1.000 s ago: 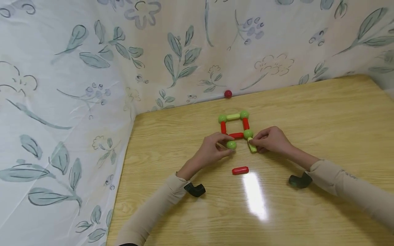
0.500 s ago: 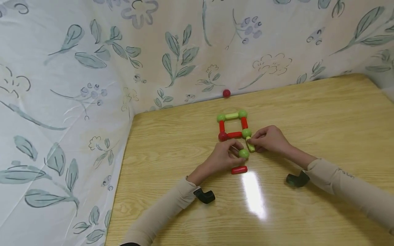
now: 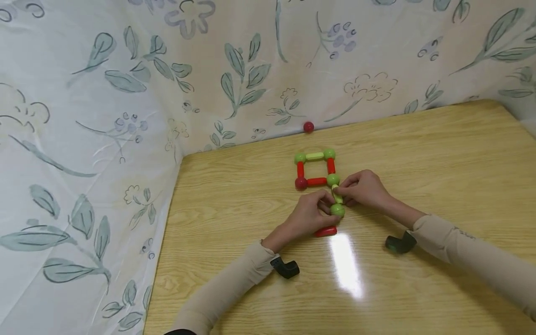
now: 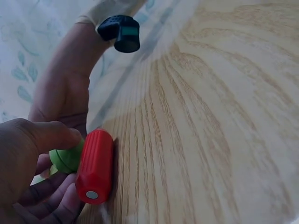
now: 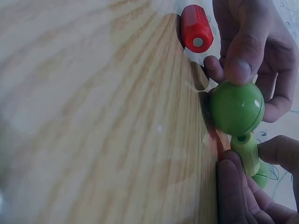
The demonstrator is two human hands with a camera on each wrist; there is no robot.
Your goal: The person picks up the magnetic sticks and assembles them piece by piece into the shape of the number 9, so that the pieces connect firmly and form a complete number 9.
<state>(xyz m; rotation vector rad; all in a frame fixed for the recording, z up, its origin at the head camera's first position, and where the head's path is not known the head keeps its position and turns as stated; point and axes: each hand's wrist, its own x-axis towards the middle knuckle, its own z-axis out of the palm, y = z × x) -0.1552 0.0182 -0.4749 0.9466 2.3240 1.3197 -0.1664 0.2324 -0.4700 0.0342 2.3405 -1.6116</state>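
Observation:
My left hand (image 3: 311,213) pinches a green ball (image 3: 337,211) between thumb and fingers. With its fingertips, my right hand (image 3: 366,190) holds a yellow-green magnetic rod (image 5: 245,153). One end of this rod meets the held ball; its other end is at the green corner ball (image 3: 332,179) of a square. That square lies flat, with red rods (image 3: 317,182) on three sides, a yellow-green rod (image 3: 314,156) at the back and a dark red ball (image 3: 301,183) at its near left corner. A loose red rod (image 4: 95,166) lies just in front of the left hand, partly covered by it in the head view.
A dark red ball (image 3: 308,127) rests at the table's back edge, against the floral cloth (image 3: 251,83). Wood-grain tabletop (image 3: 439,186) extends to the right and front. Dark wrist devices (image 3: 285,268) project from both sleeves.
My left hand has carried the green ball rightward and toward me, from beside the square to the near end of the yellow-green rod. The right hand has kept its grip, shifting slightly.

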